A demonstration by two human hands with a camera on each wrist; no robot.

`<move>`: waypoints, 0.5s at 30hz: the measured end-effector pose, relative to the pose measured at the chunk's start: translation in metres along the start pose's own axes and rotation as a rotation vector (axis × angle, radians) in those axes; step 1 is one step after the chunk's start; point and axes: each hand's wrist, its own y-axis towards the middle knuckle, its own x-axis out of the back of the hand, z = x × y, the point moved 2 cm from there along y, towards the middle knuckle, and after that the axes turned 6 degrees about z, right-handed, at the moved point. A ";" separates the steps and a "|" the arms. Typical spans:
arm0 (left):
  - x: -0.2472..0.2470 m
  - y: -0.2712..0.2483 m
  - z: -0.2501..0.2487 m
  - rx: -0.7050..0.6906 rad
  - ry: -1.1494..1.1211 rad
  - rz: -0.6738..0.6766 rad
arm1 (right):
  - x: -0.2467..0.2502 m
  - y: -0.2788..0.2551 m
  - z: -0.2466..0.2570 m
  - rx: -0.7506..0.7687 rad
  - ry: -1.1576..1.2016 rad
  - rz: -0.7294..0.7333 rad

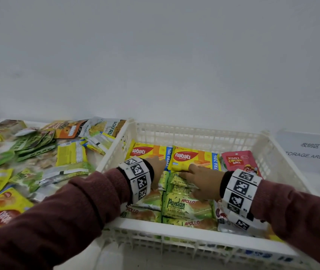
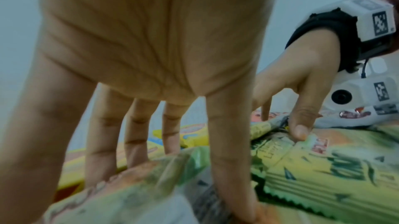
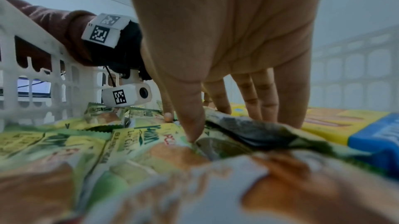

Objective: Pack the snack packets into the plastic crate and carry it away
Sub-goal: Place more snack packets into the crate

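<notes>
A white plastic crate (image 1: 200, 232) holds two yellow Nabati wafer packets (image 1: 190, 158) at the back, a red Cocoa Ball packet (image 1: 239, 162) at the right and several green Pandan cake packets (image 1: 186, 207) in front. Both hands are inside it. My left hand (image 1: 156, 172) reaches down with straight fingers (image 2: 136, 133) pressing on a green packet (image 2: 134, 186). My right hand (image 1: 200, 182) lies over another green packet (image 3: 254, 130); its thumb (image 3: 190, 125) presses straight down at the packet's near edge, and the fingers (image 3: 267, 101) touch down just beyond it.
Many loose snack packets (image 1: 38, 152) lie spread over the surface left of the crate, yellow and green ones among them. A paper sign (image 1: 309, 151) reading "storage area" lies to the right. A plain white wall stands close behind.
</notes>
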 end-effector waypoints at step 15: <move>0.055 -0.056 0.013 -0.220 -0.263 -0.322 | 0.086 -0.046 -0.020 -0.011 0.157 -0.131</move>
